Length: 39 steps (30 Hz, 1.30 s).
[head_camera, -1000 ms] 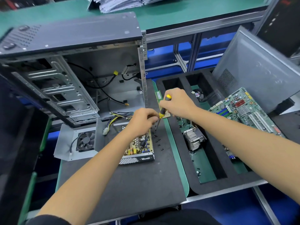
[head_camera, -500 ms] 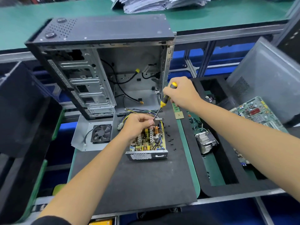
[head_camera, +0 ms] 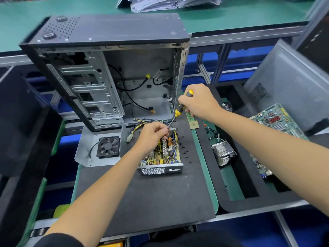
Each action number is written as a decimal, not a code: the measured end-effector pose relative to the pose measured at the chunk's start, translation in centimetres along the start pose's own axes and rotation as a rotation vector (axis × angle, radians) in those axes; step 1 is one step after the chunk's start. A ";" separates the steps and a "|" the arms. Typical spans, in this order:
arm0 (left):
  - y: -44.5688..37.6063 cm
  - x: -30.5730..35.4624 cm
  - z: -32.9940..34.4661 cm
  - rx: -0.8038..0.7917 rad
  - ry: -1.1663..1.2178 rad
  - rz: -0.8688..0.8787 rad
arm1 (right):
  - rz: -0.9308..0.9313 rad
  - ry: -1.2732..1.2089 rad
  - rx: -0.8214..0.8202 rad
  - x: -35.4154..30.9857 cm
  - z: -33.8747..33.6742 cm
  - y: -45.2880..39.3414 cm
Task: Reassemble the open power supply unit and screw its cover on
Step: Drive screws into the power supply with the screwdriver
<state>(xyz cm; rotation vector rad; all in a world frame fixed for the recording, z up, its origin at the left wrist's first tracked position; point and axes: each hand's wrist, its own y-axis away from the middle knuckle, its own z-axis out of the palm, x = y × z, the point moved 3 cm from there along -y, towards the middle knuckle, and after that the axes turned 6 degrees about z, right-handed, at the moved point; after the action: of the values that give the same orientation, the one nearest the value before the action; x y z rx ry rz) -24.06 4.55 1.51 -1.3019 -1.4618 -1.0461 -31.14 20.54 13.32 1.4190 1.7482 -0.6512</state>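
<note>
Right at the far end of the open power supply unit (head_camera: 161,154), both hands meet. The right hand (head_camera: 199,102) has its grip closed around the yellow-and-black screwdriver (head_camera: 180,108), handle high, shaft slanting down toward the left hand (head_camera: 153,135). That left grip is curled tight at the tip, pinching something small there; probably a screw, but it's hidden behind the fingers, so I cannot tell for sure.

Just below that grip, the unit sits on the dark tabletop (head_camera: 151,195) mat with its circuit board fully exposed, coils and capacitors showing. So the cover is not on yet. Left of the left grip lies a grey metal panel with a fan (head_camera: 107,146), likely the cover, flat on the mat and apart from the unit. Right of the grips, a scatter of small black screws (head_camera: 185,150) waits loose on the mat.

My read: early going. It looks like the board is being fastened down inside the housing. Still to come: seating the fan panel over the unit and driving the cover screws.

Beyond the grips stands the stripped computer case (head_camera: 110,72).
</note>
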 end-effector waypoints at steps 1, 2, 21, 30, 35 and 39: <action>-0.1 0.1 0.1 -0.013 -0.026 0.010 | 0.002 0.000 0.001 0.1 -0.1 0.0; -0.2 0.2 0.2 -0.028 -0.055 0.020 | 0.001 0.006 0.002 0.1 -0.2 0.0; -0.4 0.9 0.7 -0.224 -0.131 0.143 | -0.036 0.056 0.005 0.9 -0.9 0.4; -0.3 1.1 0.8 -0.152 -0.335 0.217 | -0.063 0.067 -0.021 1.2 -0.3 0.7; -0.2 1.3 1.1 -0.171 -0.409 0.272 | -0.066 0.082 -0.017 1.3 -0.3 0.7; -0.4 1.2 1.0 -0.247 -0.455 0.277 | -0.060 0.082 -0.013 1.6 -0.5 0.5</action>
<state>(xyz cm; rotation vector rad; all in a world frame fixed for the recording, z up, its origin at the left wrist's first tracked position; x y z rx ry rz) -24.63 5.77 2.41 -1.9560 -1.4466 -0.7942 -30.86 21.96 12.29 1.4069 1.8614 -0.6202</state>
